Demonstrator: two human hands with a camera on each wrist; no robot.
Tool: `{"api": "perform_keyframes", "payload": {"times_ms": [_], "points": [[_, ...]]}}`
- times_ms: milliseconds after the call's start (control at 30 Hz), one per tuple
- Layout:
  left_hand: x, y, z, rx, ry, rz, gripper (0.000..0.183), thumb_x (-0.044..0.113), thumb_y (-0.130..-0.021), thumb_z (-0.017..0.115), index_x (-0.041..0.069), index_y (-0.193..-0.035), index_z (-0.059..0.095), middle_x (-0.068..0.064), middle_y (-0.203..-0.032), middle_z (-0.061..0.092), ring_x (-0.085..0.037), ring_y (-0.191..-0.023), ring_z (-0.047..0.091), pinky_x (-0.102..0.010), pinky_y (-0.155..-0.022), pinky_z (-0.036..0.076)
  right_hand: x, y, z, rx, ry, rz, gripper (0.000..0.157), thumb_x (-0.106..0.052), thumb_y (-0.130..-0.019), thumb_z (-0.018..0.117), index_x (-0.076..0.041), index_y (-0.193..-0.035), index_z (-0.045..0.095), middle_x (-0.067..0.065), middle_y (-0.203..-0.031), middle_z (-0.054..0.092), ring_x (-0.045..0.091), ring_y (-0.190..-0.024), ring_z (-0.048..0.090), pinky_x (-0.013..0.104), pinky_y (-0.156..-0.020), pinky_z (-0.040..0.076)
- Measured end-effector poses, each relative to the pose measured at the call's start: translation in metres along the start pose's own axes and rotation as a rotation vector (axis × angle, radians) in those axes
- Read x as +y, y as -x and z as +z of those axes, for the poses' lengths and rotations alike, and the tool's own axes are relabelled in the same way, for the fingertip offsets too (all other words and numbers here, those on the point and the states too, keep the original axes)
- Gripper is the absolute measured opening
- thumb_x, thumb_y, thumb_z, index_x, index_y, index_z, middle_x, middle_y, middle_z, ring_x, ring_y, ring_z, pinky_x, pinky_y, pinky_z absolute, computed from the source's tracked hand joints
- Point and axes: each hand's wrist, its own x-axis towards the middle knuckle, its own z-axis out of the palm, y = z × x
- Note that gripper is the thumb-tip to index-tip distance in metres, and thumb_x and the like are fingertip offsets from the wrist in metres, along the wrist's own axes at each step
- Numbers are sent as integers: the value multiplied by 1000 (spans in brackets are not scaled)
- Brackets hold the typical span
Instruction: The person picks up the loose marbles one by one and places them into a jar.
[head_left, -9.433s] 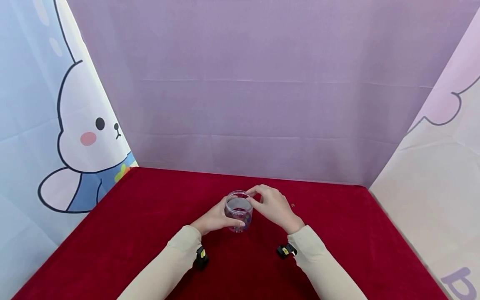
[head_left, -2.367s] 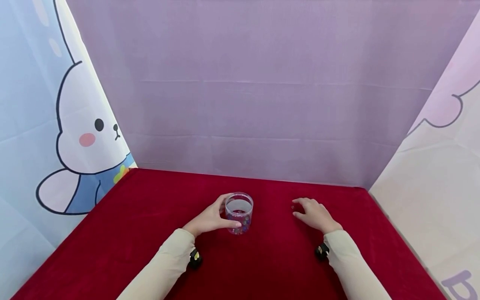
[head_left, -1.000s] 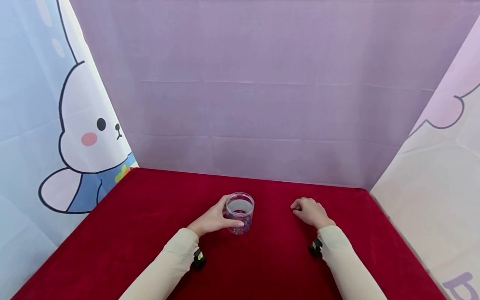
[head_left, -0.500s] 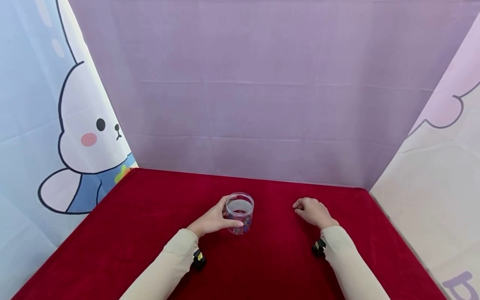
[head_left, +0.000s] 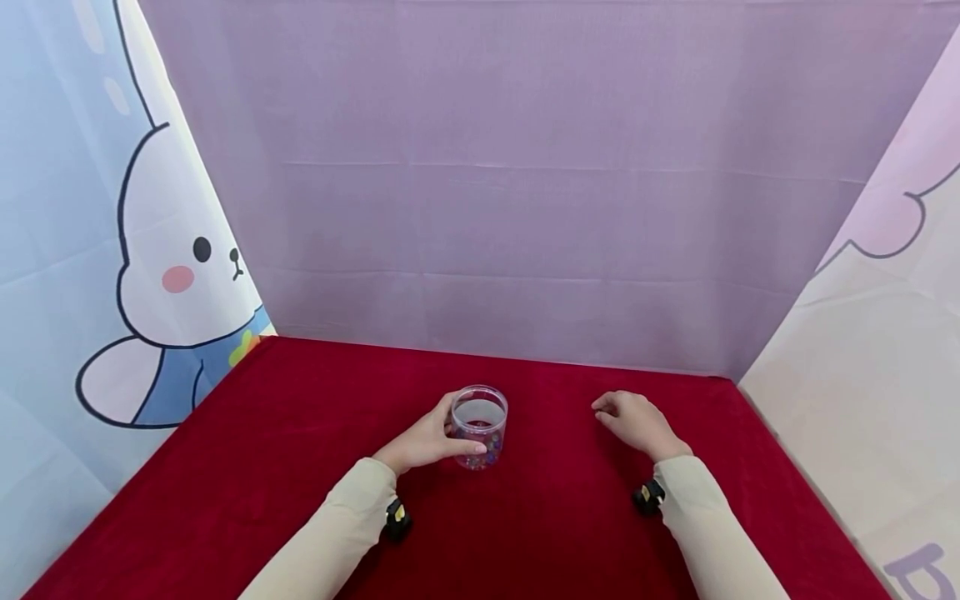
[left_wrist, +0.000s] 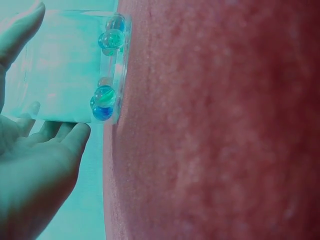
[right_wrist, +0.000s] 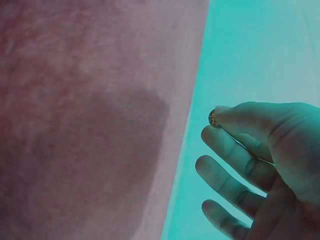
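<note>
A clear open-topped jar (head_left: 478, 408) stands upright on the red cloth in the head view. My left hand (head_left: 423, 437) holds it from the left, thumb at the near side and fingers round the far side. In the left wrist view several glass marbles (left_wrist: 104, 96) lie at the bottom of the jar. Right of the jar, my right hand (head_left: 635, 421) is raised over the cloth. The right wrist view shows a small marble (right_wrist: 214, 118) pinched between that hand's thumb and index finger, the other fingers loosely spread.
Red cloth (head_left: 525, 533) covers the table. A purple curtain (head_left: 495, 208) hangs behind it, with a printed rabbit panel (head_left: 180, 242) at the left and a pale panel (head_left: 885, 367) at the right. Black wrist cameras (head_left: 648, 497) sit at both cuffs.
My right hand came away from the jar to the right, pinched a small marble off the cloth, and has now lifted slightly and moved right. The left hand stays on the jar.
</note>
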Motion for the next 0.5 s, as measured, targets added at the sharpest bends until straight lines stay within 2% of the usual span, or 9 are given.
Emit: {"api": "perform_keyframes", "payload": {"times_ms": [500], "points": [[0, 0, 0, -5, -4, -4, 90, 31, -86, 82, 18, -154, 24, -12, -143, 47, -31, -133, 46, -52, -105, 43, -13, 2, -6, 44, 11, -53, 22, -10, -95, 68, -3, -116, 72, 9, -111, 70, 31, -103, 65, 50, -88, 52]]}}
